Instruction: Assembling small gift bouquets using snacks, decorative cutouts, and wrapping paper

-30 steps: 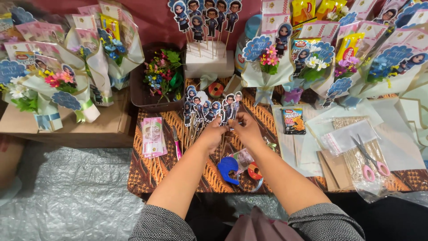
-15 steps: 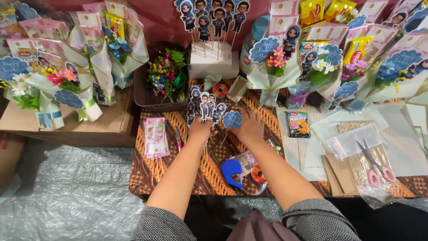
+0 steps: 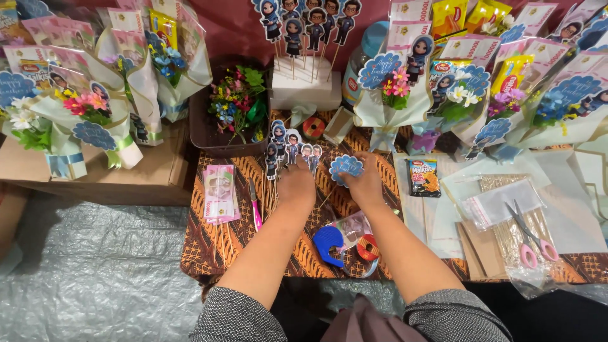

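Cartoon-figure picks (image 3: 288, 149) on thin sticks are bunched in the left hand (image 3: 296, 185), fingers closed around the sticks near the middle of the low table (image 3: 209, 253), figures fanned upward toward its far edge. Right hand (image 3: 365, 183) pinches a blue scalloped paper tag (image 3: 346, 167) on a stick, just beside the fan of figures; both hands close together, not touching as far as I can tell. Table carries a brown batik-pattern cloth. Just left of the left hand: pink-handled cutter (image 3: 254, 204), then a stack of pink banknotes (image 3: 219, 193) toward the left edge. Near edge, between the forearms: blue tape dispenser (image 3: 329, 243) and a red tape roll (image 3: 368, 247). Right side of table: snack packet (image 3: 422, 177), clear plastic sleeves, pink-handled scissors (image 3: 531, 235) near the right corner. Far edge: white foam block (image 3: 303, 85) with more figure picks standing upright in it, a dark tray of artificial flowers (image 3: 235, 104) to its left, wrapped bouquets (image 3: 392, 88) with blue tags to its right. More bouquets sit on a cardboard box (image 3: 126, 180) off the left edge.
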